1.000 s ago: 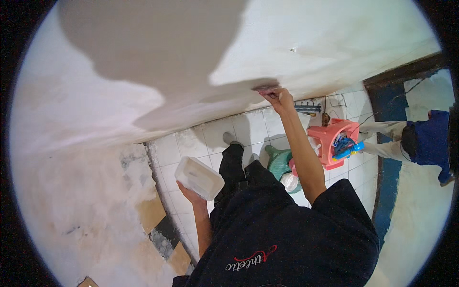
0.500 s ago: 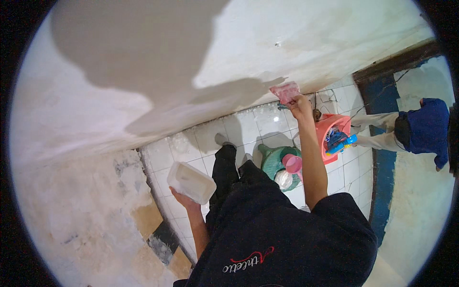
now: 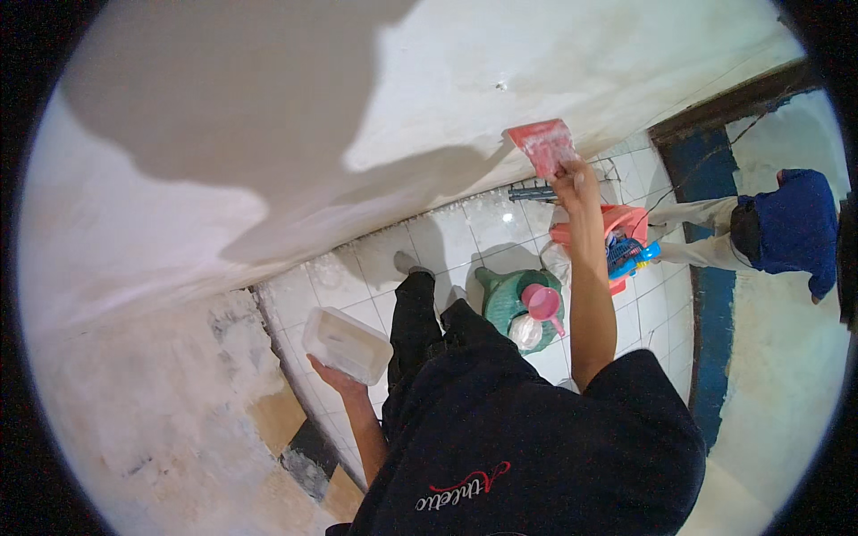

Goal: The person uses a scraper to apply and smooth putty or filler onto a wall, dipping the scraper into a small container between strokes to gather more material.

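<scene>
Out to the left, my left hand [image 3: 336, 375] grips a whitish translucent plastic tub [image 3: 359, 332] by its side, with some pale stuff at its bottom. My right hand [image 3: 576, 185] reaches forward and is closed on a red putty spreader [image 3: 542, 141]. White residue coats the spreader's flat blade, which is held up close to the patchy white wall [image 3: 447, 89]. Whether its edge touches the wall I cannot tell.
Below my right forearm stands a green stool [image 3: 500, 290] bearing a pink dipper [image 3: 542, 302] and a white bundle [image 3: 525, 332]. Beyond it is a coral-red container [image 3: 623, 217] with blue items. A person [image 3: 795, 219] in a blue shirt stands at far right. White tiles [image 3: 442, 237] cover the floor.
My right hand has moved slightly right and toward me, and the spreader now shows more of its face. The tub has shifted a little to the left.
</scene>
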Demonstrator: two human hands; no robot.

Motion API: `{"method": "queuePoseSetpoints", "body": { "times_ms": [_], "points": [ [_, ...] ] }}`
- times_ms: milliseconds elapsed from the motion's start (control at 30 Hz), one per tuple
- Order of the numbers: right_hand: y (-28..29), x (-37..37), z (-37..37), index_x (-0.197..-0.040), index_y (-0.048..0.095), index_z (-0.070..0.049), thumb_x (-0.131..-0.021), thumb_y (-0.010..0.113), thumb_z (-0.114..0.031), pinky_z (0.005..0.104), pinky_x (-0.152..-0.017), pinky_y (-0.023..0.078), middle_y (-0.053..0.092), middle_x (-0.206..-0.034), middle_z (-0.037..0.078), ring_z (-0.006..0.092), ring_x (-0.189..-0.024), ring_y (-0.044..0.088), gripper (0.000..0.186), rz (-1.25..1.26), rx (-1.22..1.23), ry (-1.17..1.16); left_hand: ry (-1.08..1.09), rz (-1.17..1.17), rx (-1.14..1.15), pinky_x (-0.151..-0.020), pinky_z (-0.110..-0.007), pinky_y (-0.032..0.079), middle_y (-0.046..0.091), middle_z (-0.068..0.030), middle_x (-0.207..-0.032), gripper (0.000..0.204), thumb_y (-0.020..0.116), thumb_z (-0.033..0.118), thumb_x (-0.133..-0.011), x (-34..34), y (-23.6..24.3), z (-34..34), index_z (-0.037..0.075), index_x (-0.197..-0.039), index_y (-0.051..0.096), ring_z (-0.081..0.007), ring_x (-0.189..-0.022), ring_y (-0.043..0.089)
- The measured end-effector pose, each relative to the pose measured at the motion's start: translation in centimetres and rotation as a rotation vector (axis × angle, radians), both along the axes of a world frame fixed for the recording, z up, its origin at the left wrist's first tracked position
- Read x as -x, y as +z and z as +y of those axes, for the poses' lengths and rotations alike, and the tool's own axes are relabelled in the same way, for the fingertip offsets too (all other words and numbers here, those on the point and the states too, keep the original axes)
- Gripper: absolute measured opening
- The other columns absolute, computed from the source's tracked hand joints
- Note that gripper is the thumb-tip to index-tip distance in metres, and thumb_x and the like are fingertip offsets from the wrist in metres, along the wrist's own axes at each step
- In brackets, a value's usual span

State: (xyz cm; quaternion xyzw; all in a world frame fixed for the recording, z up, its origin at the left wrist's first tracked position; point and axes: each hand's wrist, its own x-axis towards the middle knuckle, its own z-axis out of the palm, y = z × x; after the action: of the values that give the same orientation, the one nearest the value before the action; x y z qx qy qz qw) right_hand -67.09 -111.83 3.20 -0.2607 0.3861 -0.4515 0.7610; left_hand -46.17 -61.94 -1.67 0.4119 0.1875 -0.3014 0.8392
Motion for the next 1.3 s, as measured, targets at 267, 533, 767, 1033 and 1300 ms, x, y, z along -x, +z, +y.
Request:
{"method": "queuePoseSetpoints", "body": {
  "times_ms": [267, 533, 767, 1033, 1300],
  "points": [
    [-12.1, -2.3, -2.9, -0.085, 0.056, 0.012, -0.085, 0.037, -0.003, 0.0463, -0.084, 0.054, 0.061, -0.088, 0.023, 0.0354, -0.089, 0.060, 0.024, 0.143, -0.106, 0.254, -0.127, -0.082, -0.020, -0.101, -0.048, 0.039, 0.042, -0.0101, -0.137, 0.065, 0.030, 0.059, -0.092, -0.6, -0.3, -2.1, 0.013, -0.139, 0.035, -0.0313, -0.123, 0.043],
    [-1.8, -4.3, -3.4, -0.103, 0.043, 0.015, -0.082, 0.043, 0.004, 0.0512, -0.087, 0.055, 0.049, -0.106, 0.026, 0.0417, -0.098, 0.056, 0.024, -0.042, -0.143, 0.041, -0.086, -0.124, -0.018, -0.101, -0.048, 0.039, 0.043, -0.0107, -0.135, 0.065, 0.031, 0.058, -0.092, -1.2, 1.7, -2.6, 0.013, -0.138, 0.036, -0.0314, -0.122, 0.044],
    [9.4, -2.8, -2.9, -0.109, 0.033, 0.018, -0.084, 0.042, 0.004, 0.0540, -0.092, 0.051, 0.045, -0.109, 0.028, 0.0452, -0.104, 0.052, 0.030, -0.167, -0.182, 0.135, -0.165, -0.187, -0.006, -0.100, -0.048, 0.040, 0.046, -0.0108, -0.133, 0.062, 0.030, 0.056, -0.093, -0.4, 2.2, -5.1, 0.013, -0.137, 0.037, -0.0315, -0.120, 0.046],
    [13.6, -0.5, 1.4, -0.099, 0.044, 0.019, -0.086, 0.039, 0.003, 0.0492, -0.096, 0.049, 0.050, -0.105, 0.028, 0.0423, -0.105, 0.054, 0.021, -0.120, -0.005, 0.059, -0.109, -0.086, -0.004, -0.096, -0.047, 0.045, 0.050, -0.0130, -0.126, 0.057, 0.028, 0.050, -0.096, 0.9, 1.7, -5.2, 0.009, -0.133, 0.041, -0.0309, -0.114, 0.051],
    [-5.6, -4.5, 0.9, -0.093, 0.046, 0.019, -0.083, 0.036, 0.007, 0.0403, -0.095, 0.050, 0.052, -0.104, 0.030, 0.0412, -0.104, 0.054, 0.018, 0.042, 0.254, 0.444, -0.153, -0.050, 0.050, -0.097, -0.047, 0.043, 0.049, -0.0127, -0.128, 0.057, 0.028, 0.051, -0.096, 3.3, 1.9, -5.1, 0.011, -0.135, 0.039, -0.0297, -0.116, 0.050]
  ]
}}
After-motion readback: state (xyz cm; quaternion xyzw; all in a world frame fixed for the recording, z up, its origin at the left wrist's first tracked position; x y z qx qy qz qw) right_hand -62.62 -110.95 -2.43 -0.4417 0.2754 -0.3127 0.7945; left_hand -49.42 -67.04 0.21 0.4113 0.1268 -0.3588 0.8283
